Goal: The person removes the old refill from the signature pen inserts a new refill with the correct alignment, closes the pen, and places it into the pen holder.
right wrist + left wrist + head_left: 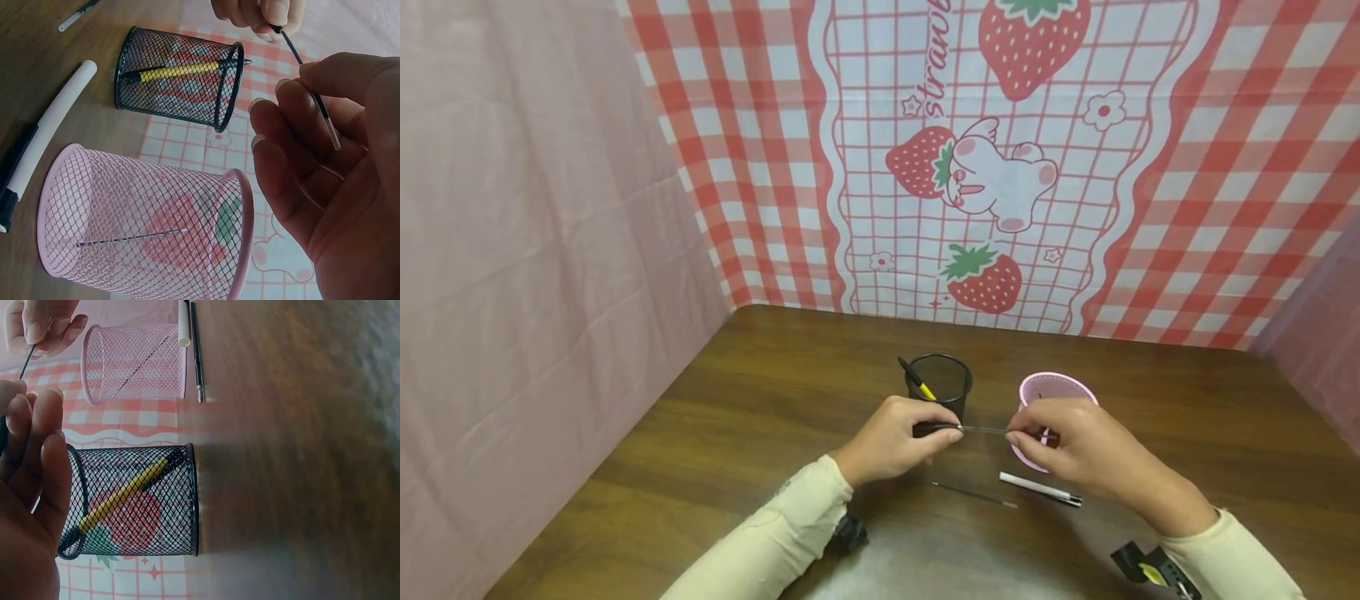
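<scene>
Shows a draped pale pink cloth [542, 250] down the left side of the frame. From the bottom, left of centre, angles the left forearm, in a pale cream sleeve [760, 533], up and rightward, with the back of the hand uppermost. With the left hand [891, 437], just below centre, pinches a slim black pen barrel [934, 429] narrowly between thumb and fingers, with the remaining fingers bent close together. Just behind, shows a black round wire-mesh cup [951, 383] containing a yellow-and-black pen [917, 380] tilted against the left of the rim. To the right, holds a thin dark pen refill [985, 430] nearly level, with its left end at the barrel's tip; cannot tell whether inserted. Below, has a second thin dark refill [973, 495] lying on the brown wood-grain table [752, 400], near a white-and-black cylindrical pen [1037, 488] to its right. Farther right, shows a pink round wire-mesh cup [1056, 383] with a thin dark rod [131, 237] slanting inside. From the lower right, angles the right forearm up and leftward, overlapping the pink cup with the right hand [1078, 437]. Pinches the refill there between thumb and fingertip, with the other fingers loosely curled and parted.
</scene>
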Demonstrator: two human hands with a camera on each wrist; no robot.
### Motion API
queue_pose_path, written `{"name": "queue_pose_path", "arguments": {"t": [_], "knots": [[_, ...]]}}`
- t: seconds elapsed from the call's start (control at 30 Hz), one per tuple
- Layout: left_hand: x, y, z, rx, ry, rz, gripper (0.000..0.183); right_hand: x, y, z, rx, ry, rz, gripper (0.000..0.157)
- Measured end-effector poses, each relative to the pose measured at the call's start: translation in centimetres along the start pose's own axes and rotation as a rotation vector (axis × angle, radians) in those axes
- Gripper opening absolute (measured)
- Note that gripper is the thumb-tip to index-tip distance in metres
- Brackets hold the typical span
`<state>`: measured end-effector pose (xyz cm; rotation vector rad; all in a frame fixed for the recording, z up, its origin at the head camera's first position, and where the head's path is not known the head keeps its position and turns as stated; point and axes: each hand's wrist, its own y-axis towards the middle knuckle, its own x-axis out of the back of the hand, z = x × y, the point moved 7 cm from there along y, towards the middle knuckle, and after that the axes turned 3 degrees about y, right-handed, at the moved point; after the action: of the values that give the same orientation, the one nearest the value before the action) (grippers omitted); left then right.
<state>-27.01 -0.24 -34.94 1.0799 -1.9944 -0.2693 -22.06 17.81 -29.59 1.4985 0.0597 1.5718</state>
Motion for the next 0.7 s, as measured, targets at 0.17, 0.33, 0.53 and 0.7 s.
{"name": "queue_pose_path", "arguments": {"t": [0.17,0.33,0.53,0.7], "knots": [[0.0,-0.16,0.04,-0.003,0.006,0.001,0.014,-0.31,0.11,0.09,0.014,0.012,0.005,0.027],[0.1,-0.23,0.03,-0.006,0.003,-0.007,0.013,-0.56,0.05,-0.11,-0.027,0.018,0.033,0.026],[0.2,-0.12,-0.04,0.013,-0.005,0.0,0.013,-0.57,-0.05,-0.18,-0.06,0.039,0.055,0.027],[0.05,-0.07,-0.05,0.008,-0.008,0.013,0.014,-0.46,-0.15,-0.09,-0.06,0.04,0.054,0.027]]}}
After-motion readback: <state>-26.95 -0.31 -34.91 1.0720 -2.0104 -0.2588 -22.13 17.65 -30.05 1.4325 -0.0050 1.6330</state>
